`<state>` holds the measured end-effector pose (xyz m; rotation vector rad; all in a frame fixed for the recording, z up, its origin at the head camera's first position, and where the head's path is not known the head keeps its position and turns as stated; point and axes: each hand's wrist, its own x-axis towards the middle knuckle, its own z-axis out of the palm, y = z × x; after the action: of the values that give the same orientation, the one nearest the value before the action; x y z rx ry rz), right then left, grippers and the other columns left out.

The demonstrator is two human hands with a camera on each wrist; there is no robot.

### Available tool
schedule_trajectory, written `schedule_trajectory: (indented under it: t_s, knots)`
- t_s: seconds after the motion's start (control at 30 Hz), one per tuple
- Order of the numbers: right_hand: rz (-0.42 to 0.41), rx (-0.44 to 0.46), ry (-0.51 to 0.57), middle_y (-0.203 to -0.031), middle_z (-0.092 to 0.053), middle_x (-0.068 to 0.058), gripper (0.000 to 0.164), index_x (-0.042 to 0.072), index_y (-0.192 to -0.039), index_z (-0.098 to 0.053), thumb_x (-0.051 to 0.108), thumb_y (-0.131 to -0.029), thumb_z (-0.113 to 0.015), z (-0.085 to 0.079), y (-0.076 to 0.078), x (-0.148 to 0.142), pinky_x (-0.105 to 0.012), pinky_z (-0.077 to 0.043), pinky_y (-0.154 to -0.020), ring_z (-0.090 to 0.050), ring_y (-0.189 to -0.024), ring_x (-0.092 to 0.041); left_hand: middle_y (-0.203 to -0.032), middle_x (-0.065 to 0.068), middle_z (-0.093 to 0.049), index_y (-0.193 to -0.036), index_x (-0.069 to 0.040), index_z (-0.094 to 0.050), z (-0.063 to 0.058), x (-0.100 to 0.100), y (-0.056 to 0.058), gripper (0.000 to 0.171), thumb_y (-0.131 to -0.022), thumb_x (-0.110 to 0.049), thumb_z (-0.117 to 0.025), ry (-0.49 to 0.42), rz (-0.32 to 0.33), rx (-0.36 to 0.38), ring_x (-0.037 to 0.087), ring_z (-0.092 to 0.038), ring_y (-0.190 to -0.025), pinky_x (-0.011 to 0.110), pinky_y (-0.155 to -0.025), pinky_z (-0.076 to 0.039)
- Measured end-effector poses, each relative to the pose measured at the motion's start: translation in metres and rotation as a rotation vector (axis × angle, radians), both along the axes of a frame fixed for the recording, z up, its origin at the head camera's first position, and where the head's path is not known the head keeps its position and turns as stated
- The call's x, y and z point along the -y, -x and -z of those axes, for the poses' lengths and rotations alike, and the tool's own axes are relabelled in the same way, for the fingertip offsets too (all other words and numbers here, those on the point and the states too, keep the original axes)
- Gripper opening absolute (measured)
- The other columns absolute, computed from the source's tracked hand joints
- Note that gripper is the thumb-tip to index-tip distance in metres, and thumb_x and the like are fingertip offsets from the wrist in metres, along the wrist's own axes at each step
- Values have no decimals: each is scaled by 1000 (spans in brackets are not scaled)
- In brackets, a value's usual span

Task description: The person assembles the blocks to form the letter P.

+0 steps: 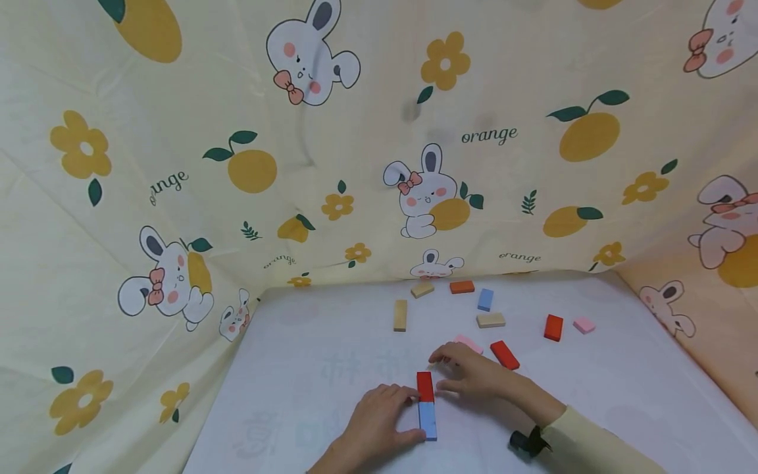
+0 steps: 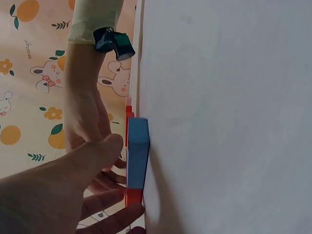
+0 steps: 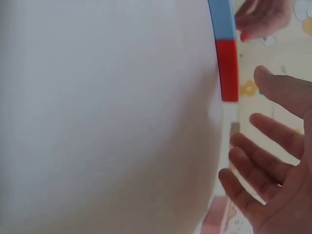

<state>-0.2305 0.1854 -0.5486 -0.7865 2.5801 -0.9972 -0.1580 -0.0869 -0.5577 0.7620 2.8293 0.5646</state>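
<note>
A red block [image 1: 424, 386] and a blue block [image 1: 428, 421] lie end to end in one straight row on the white table, the red one farther out. At the row's left side is my left hand [image 1: 380, 416], its thumb tip beside the blue block and its index fingertip against the red one. To the right of the red block, my right hand [image 1: 474, 374] hovers with thumb and fingers spread apart and nothing between them. In the right wrist view those fingers [image 3: 258, 170] are beyond the free end of the red block [image 3: 228, 70].
Behind the hands lie several loose blocks: a red block [image 1: 505, 355], a pink block [image 1: 468, 343] partly hidden by my right hand, a wooden block [image 1: 400, 316] and a blue block [image 1: 485, 300]. A patterned cloth [image 1: 367, 197] hangs around the table.
</note>
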Motion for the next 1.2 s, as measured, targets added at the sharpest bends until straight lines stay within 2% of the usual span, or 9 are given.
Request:
schedule_trajectory:
  t_s: [0.17, 0.33, 0.47, 0.7, 0.93, 1.2]
  knots:
    - [25, -73, 37, -130, -66, -1, 45, 18, -133, -67, 33, -95, -85, -8, 9, -15, -46, -56, -100, -60, -117, -25, -132, -14, -66, -139, -33, -65, 0, -1, 8, 64, -87, -66, -81, 2, -18, 41, 11, -58, -118, 45, -107, -51]
    - [56, -131, 34, -131, -66, -1, 48, 16, -135, -67, 27, -93, -87, -12, 21, -34, -57, -53, -103, -59, -123, -30, -136, -14, -65, -146, -35, -62, 2, -1, 16, 70, -87, -70, -78, 1, -7, 31, 12, -56, -121, 44, -107, -51]
    - [64, -119, -19, -137, -64, -4, 55, 16, -140, -66, 28, -91, -88, -12, 29, -49, -58, -54, -101, -55, -128, -32, -133, -16, -64, -150, -39, -59, 5, 1, 22, 72, -88, -71, -76, 12, 21, 20, 10, -54, -118, 39, -104, -51]
    - [53, -38, -58, -151, -55, -14, 67, 18, -151, -59, 26, -91, -88, -13, 37, -66, -48, -60, -90, -47, -134, -39, -129, -13, -64, -151, -40, -58, 4, -1, 27, 71, -89, -71, -74, 14, 56, -15, 10, -53, -113, 36, -98, -50]
    - [19, 19, -108, -157, -52, -15, 71, 20, -157, -54, 20, -93, -85, -11, 44, -74, -57, -57, -97, -44, -141, -43, -128, -11, -64, -149, -37, -61, 6, -3, 27, 70, -90, -70, -75, 26, 68, -67, 11, -54, -111, 35, -98, -49]
    - [-13, -15, -146, -150, -57, -12, 68, 22, -155, -56, 18, -94, -84, -9, 49, -75, -64, -53, -101, -47, -137, -39, -130, -12, -63, -149, -39, -60, 6, -3, 27, 69, -90, -71, -75, 31, 57, -54, 12, -54, -115, 39, -102, -48]
